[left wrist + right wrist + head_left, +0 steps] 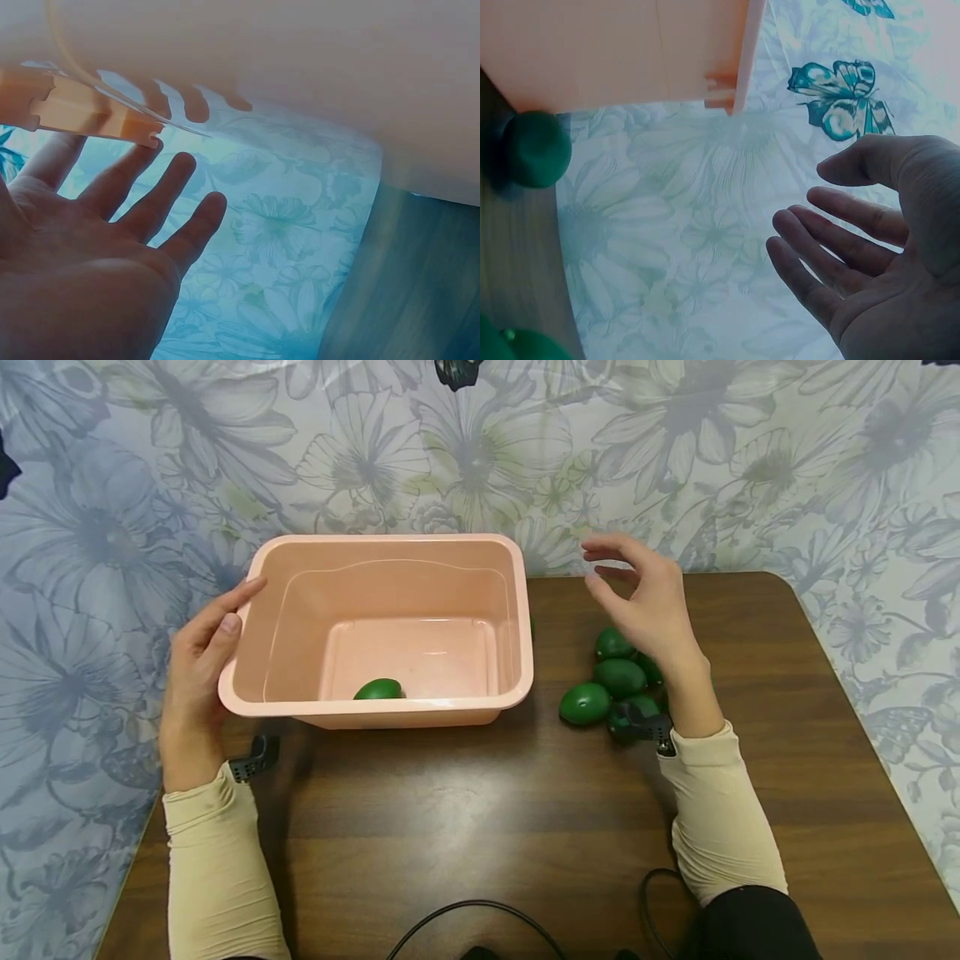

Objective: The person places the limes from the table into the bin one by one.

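My left hand point(197, 681) holds the left rim of a pale pink plastic basin point(405, 589). Its index finger and thumb lie at the rim, while the other fingers extend beneath it in the left wrist view. The basin is tilted towards me, with one smooth green oval fruit point(378, 689) inside, partly hidden by the near rim. Right of the basin, my right hand point(648, 597) is raised with loosely bent fingers and nothing between them. Below it lies a cluster of several similar green fruits point(619, 678), partly covered by my wrist.
Beside the basin's right side sits another green fruit point(538, 148). Everything stands on a brown wooden table point(450, 810), with a flower-patterned cloth point(480, 452) behind it. A black cable point(480, 903) loops across the table's near side.
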{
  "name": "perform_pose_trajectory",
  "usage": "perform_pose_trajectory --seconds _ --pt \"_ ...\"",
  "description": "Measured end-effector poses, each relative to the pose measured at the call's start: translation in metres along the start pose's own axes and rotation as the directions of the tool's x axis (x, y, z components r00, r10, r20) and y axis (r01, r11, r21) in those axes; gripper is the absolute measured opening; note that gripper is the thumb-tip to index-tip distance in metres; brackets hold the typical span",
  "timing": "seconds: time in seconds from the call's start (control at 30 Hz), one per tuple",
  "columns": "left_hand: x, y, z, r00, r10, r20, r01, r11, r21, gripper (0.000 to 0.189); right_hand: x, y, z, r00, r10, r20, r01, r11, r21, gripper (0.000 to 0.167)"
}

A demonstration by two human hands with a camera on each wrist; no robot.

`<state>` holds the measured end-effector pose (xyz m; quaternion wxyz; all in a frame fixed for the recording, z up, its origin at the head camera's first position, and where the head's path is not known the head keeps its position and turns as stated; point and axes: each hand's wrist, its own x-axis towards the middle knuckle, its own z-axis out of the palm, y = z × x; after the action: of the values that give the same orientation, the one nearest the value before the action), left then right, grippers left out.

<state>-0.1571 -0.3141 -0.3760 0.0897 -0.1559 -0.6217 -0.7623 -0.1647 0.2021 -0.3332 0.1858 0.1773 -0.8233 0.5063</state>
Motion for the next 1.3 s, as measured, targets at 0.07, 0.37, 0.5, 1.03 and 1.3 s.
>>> perform_pose_trajectory --seconds 0.07,0.37,0.5,1.03,1.3 --pt "0.0 0.0 0.0 1.0 0.001 0.0 -0.001 1.0 0.002 0.046 -0.004 0.013 -0.004 1.0 0.01 -0.002 -0.01 1.0 -0.011 0.034" --pt "-0.001 -0.001 -0.002 1.0 0.006 0.008 -0.006 1.0 0.029 0.045 -0.023 0.038 -0.028 0.998 0.068 -0.01 -0.069 0.993 -0.091 0.035" --pt "-0.001 -0.001 -0.001 1.0 0.004 0.01 -0.004 1.0 0.03 0.045 -0.03 0.047 -0.041 0.996 0.088 -0.029 -0.091 0.985 -0.144 0.036" --pt "0.001 0.001 -0.002 1.0 -0.02 -0.011 0.02 0.998 0.064 0.044 -0.053 0.072 -0.074 0.982 0.185 -0.031 -0.187 0.961 -0.203 0.037" --pt "0.001 0.003 0.0 1.0 -0.011 -0.001 0.011 0.999 0.046 0.045 -0.07 0.089 -0.105 0.97 0.236 -0.063 -0.244 0.925 -0.291 0.039"
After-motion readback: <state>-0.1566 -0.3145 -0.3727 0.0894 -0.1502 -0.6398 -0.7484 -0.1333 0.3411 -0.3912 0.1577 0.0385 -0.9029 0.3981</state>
